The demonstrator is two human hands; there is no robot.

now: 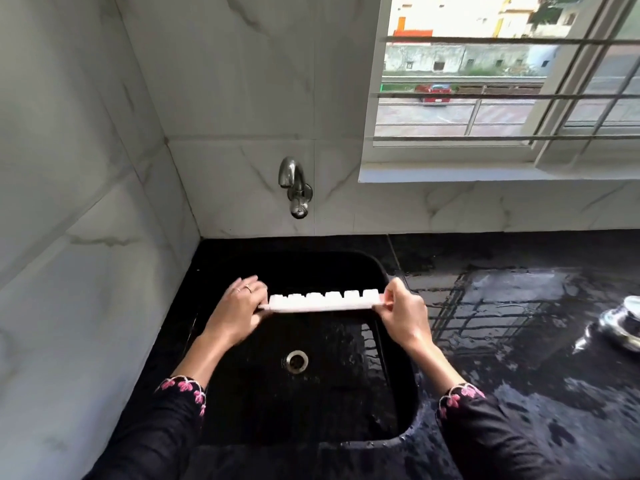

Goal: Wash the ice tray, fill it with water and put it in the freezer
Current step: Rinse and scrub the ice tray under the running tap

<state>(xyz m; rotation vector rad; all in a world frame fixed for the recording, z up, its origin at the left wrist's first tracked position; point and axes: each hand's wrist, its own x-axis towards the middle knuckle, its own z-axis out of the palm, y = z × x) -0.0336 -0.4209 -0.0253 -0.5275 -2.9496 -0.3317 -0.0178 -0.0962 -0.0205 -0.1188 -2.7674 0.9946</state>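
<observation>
A white plastic ice tray [323,302] sits at the centre of the frame, held level above a black rectangular sink [407,403] with its long edge toward the camera and the bumps of its cube cells showing along the far side, so it appears turned on its side or bottom-up; which, cannot be told. The left hand [239,311], with two rings on its fingers, clasps the tray's left end, fingers curled over the top. The right hand [403,311] pinches the right end between thumb and fingers. Both wrists come out of dark sleeves with pink embroidered flowers [181,386] at the lower edge of the frame. Below the tray, the round metal drain [297,361] lies in the sink's floor. Above, at centre, a curved chrome tap [293,187] juts from the white marble-look tiled wall [242,81]. The wet black stone countertop [519,341] fills the right side, and a shiny metal vessel [623,323] stands at the right edge. A white-framed barred window [502,81] fills the upper right.
</observation>
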